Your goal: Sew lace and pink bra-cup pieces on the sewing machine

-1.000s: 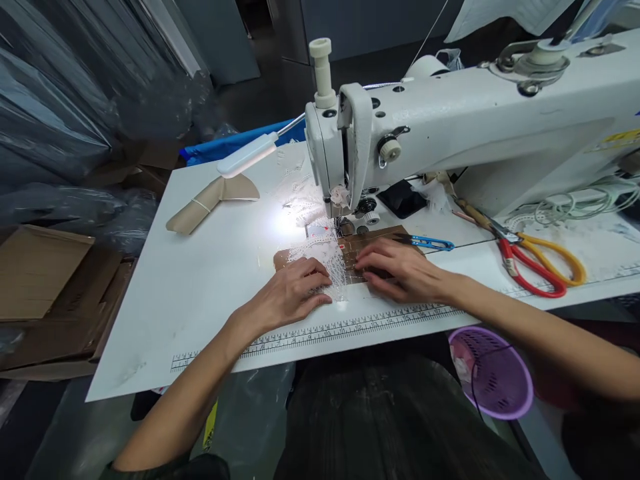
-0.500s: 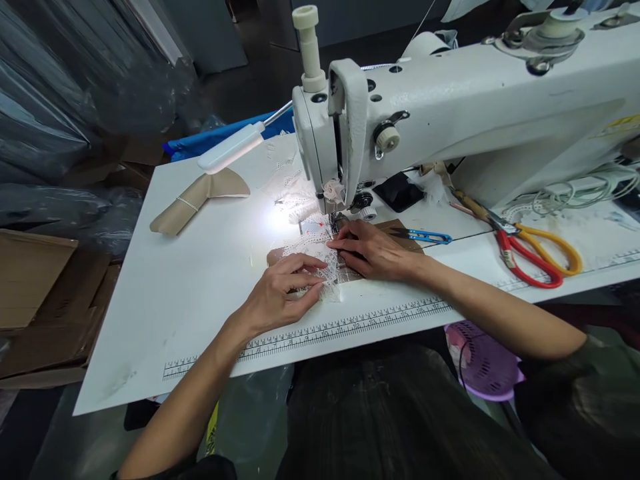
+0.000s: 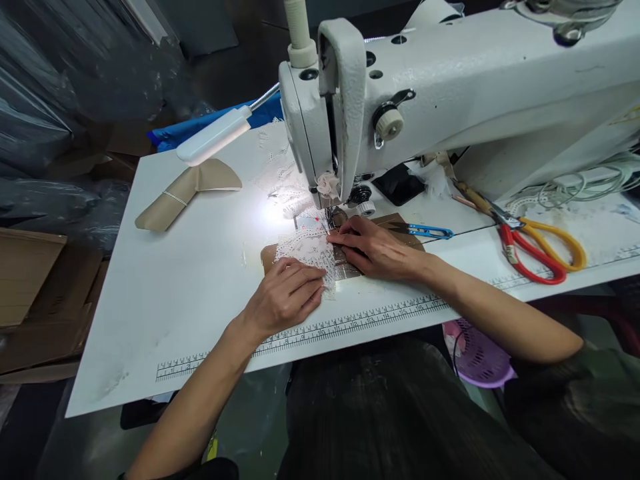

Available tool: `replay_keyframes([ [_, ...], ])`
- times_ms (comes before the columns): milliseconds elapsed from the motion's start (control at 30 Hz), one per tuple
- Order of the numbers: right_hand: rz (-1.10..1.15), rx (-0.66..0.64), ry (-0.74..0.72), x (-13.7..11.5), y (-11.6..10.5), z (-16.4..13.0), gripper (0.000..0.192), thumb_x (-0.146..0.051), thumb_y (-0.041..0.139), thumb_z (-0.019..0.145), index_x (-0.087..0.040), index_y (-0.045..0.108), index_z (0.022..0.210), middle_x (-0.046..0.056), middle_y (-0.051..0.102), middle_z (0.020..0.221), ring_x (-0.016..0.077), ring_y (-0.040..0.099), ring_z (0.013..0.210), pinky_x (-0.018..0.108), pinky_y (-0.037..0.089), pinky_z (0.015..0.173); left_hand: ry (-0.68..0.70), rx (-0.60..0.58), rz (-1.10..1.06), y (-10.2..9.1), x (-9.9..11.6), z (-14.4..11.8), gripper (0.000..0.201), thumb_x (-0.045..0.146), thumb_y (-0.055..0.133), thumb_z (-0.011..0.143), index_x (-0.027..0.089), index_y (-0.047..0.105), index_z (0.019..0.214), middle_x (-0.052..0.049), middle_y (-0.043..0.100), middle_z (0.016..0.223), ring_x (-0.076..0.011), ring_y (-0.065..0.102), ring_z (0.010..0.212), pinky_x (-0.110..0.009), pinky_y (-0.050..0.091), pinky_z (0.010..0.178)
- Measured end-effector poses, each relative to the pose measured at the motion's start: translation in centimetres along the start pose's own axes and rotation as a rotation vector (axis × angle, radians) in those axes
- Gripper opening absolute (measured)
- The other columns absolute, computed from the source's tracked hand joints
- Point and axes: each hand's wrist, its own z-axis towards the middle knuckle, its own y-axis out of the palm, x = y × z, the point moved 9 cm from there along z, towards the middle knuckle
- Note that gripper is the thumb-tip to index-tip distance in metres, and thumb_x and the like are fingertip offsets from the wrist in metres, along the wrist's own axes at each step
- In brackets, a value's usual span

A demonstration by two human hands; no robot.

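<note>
A piece of white lace (image 3: 305, 250) lies over a brown plate (image 3: 269, 257) in front of the needle and presser foot (image 3: 330, 217) of the sewing machine (image 3: 425, 93). My left hand (image 3: 290, 297) has its fingers curled together on the lace's near right part, gripping it. Close by the presser foot, my right hand (image 3: 375, 248) pinches the lace's right edge with its index finger and thumb; the other fingers fold beneath. More lace (image 3: 285, 173) lies behind the needle, lit by the lamp (image 3: 215, 137). A fabric flower (image 3: 327, 185) sits on the machine head.
Blue thread snips (image 3: 430, 231) lie right of my right hand. Further right are scissors with red and yellow handles (image 3: 545, 257). A folded brown paper piece (image 3: 175, 197) lies at the left. A printed ruler (image 3: 310, 333) runs along the table's front edge; a purple basket (image 3: 483, 357) is below.
My left hand's fingers, spread over the lace before, have drawn together on it, and the lace lies flatter. My right hand stays by the presser foot. The view has shifted closer.
</note>
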Motion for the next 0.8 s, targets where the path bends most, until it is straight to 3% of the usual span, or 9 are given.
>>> replay_keyframes([
  [167, 0.03, 0.012, 0.077, 0.5, -0.6, -0.6, 0.04, -0.018, 0.043, 0.094, -0.018, 0.059, 0.13, 0.012, 0.058, 0.112, 0.0198, 0.058, 0.102, 0.04, 0.05, 0.098, -0.005, 0.004, -0.01, 0.1, 0.0, 0.0, 0.012, 0.011, 0.062, 0.085, 0.019, 0.065, 0.095, -0.006, 0.075, 0.1, -0.0187, 0.071, 0.089, -0.038, 0.056, 0.079],
  [467, -0.096, -0.111, -0.081, -1.7, -0.1, -0.6, 0.032, -0.024, 0.047, 0.094, -0.027, 0.07, 0.118, 0.01, 0.06, 0.107, 0.0225, 0.053, 0.106, 0.039, 0.048, 0.094, -0.004, 0.02, 0.011, 0.1, 0.0, 0.0, 0.012, 0.011, 0.064, 0.084, 0.017, 0.065, 0.095, -0.006, 0.075, 0.098, -0.0188, 0.071, 0.086, -0.038, 0.056, 0.079],
  [800, -0.102, -0.045, -0.109, -1.5, -0.1, -0.8, 0.032, -0.024, 0.048, 0.094, -0.025, 0.069, 0.118, 0.01, 0.06, 0.108, 0.021, 0.054, 0.101, 0.038, 0.05, 0.091, -0.014, 0.061, 0.006, -0.2, 0.0, 0.0, 0.012, 0.01, 0.064, 0.084, 0.017, 0.065, 0.094, -0.005, 0.075, 0.097, -0.0177, 0.071, 0.085, -0.038, 0.056, 0.08],
])
